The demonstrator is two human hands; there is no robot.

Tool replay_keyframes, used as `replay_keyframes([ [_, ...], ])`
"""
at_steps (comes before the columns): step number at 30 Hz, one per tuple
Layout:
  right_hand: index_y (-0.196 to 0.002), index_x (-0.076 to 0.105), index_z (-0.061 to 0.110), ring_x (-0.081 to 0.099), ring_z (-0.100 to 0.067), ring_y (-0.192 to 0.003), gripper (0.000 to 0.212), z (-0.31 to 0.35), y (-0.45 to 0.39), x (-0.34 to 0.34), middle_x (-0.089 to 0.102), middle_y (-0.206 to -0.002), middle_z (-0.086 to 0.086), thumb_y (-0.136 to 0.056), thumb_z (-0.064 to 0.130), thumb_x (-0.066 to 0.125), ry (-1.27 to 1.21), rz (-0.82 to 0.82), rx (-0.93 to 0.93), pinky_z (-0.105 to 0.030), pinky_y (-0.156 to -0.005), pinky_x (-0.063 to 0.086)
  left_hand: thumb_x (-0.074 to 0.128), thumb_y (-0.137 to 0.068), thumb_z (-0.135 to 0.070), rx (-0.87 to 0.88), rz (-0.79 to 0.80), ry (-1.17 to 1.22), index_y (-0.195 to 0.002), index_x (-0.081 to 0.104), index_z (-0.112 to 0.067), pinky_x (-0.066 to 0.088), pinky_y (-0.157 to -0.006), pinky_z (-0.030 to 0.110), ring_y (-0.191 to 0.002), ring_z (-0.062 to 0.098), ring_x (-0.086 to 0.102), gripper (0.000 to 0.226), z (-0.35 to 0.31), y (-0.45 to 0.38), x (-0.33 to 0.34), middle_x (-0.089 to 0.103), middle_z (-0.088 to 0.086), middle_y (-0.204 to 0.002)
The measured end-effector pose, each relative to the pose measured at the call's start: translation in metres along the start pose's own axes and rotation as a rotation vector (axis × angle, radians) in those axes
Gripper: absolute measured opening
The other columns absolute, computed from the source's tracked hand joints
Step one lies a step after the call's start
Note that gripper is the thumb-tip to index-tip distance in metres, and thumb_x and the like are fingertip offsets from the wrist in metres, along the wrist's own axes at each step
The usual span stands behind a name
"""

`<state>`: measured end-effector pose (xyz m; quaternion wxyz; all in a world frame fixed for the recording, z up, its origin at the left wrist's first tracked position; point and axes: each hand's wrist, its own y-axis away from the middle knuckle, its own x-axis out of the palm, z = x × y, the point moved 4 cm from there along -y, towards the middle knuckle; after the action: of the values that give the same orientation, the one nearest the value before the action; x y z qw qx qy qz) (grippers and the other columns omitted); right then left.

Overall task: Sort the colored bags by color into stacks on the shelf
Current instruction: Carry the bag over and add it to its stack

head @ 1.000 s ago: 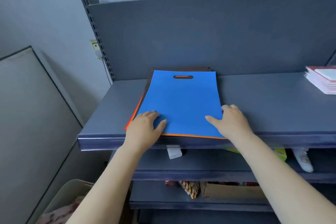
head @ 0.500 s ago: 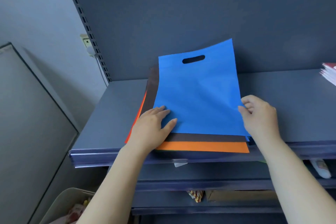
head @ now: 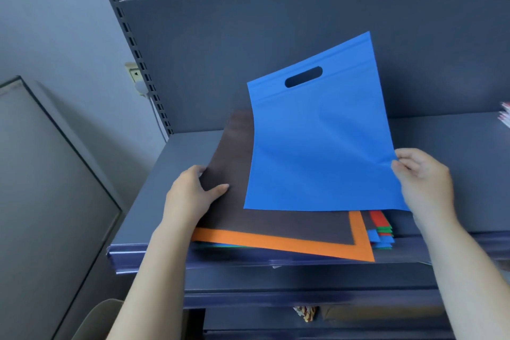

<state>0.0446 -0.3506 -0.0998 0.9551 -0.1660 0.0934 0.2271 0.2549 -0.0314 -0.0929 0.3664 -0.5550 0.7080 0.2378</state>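
The blue bag (head: 320, 146) is raised above the pile, pinched at its right edge by the right hand (head: 422, 176). The left hand (head: 190, 196) grips the brown bag (head: 248, 218) atop the orange bag (head: 276, 243) on the shelf (head: 441, 141).

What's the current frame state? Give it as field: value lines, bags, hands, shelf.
lifted_bag: blue bag, raised off the pile, cut-out handle end up, tilted
right_hand: right hand pinches the blue bag's right edge
left_hand: left hand grips the left edge of the dark brown bag
pile_top: dark brown bag, lying flat
next_below: orange bag, showing along the front and right edges
lower_layers: red, green and blue edges stick out at the right
support: grey shelf
sorted_stacks: none visible
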Motion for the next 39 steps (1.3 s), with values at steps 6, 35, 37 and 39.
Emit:
replay_keyframes([
  [6, -0.088, 0.064, 0.029, 0.059, 0.000, -0.076, 0.026, 0.008, 0.010, -0.003, 0.068, -0.087, 0.016, -0.093, 0.006, 0.052, -0.077, 0.023, -0.005, -0.016, -0.065, 0.043, 0.070, -0.083, -0.018, 0.057, -0.219, -0.004, -0.079, 0.051, -0.020, 0.032, -0.060, 0.031, -0.079, 0.024, 0.051, 0.019, -0.006, 0.017, -0.028, 0.057, -0.004, -0.077],
  [35, -0.081, 0.073, 0.036, 0.071, -0.008, -0.080, 0.046, 0.065, 0.216, -0.005, 0.074, -0.091, 0.009, -0.096, 0.002, 0.048, -0.652, 0.953, 0.145, -0.022, -0.060, 0.057, 0.065, -0.087, -0.009, -0.137, -1.292, 0.707, -0.083, 0.068, -0.027, 0.052, -0.069, 0.017, -0.070, 0.005, 0.065, 0.019, 0.057, 0.453, -0.100, 0.074, -0.008, -0.079],
  [37, -0.081, 0.073, 0.035, 0.071, -0.010, -0.079, 0.044, 0.076, 0.239, 0.001, 0.074, -0.091, 0.007, -0.096, 0.002, 0.048, -0.670, 1.031, 0.163, -0.024, -0.059, 0.058, 0.066, -0.087, -0.010, -0.155, -1.357, 0.699, -0.084, 0.068, -0.026, 0.052, -0.070, 0.020, -0.071, 0.008, 0.065, 0.016, 0.060, 0.489, -0.109, 0.074, -0.005, -0.080],
  [39, -0.081, 0.072, 0.031, 0.071, -0.009, -0.075, 0.041, 0.088, 0.264, 0.007, 0.074, -0.089, 0.006, -0.095, 0.001, 0.049, -0.690, 1.107, 0.189, -0.023, -0.054, 0.057, 0.064, -0.087, -0.009, -0.155, -1.428, 0.671, -0.082, 0.068, -0.027, 0.053, -0.067, 0.017, -0.068, 0.007, 0.066, 0.018, 0.059, 0.524, -0.119, 0.074, -0.005, -0.078],
])
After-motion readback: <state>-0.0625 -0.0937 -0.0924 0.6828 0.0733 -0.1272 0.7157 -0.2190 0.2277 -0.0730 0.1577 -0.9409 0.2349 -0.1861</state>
